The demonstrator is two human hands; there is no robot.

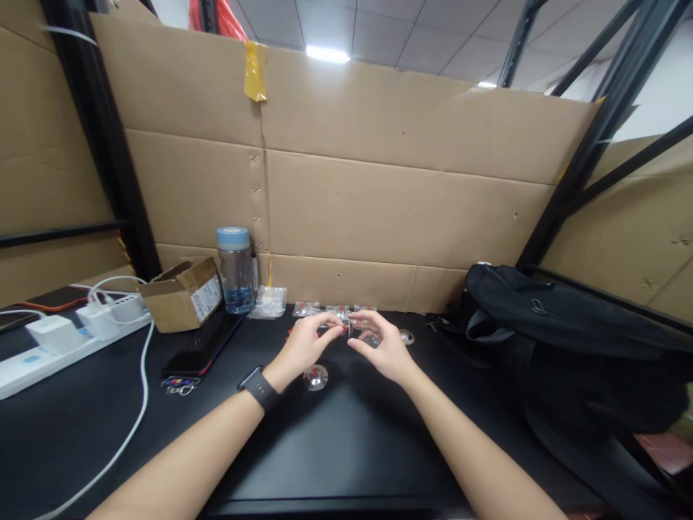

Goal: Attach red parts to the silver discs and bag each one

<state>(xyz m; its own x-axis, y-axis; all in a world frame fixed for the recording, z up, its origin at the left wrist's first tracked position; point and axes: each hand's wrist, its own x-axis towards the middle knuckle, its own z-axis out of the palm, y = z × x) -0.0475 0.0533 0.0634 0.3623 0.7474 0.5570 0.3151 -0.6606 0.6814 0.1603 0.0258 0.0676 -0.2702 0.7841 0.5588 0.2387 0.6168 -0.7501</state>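
Left grip: red bit was pinched | right grip: disc was held edgewise | disc was judged light, stiff, slick, best taken by rim

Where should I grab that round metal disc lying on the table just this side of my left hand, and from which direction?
Probably pinch the disc at opposite points of its rim, coming down from the right: it lies low and roughly flat on the black table, right edge exposed, while your left hand hangs just beyond it and your left wrist to its left.
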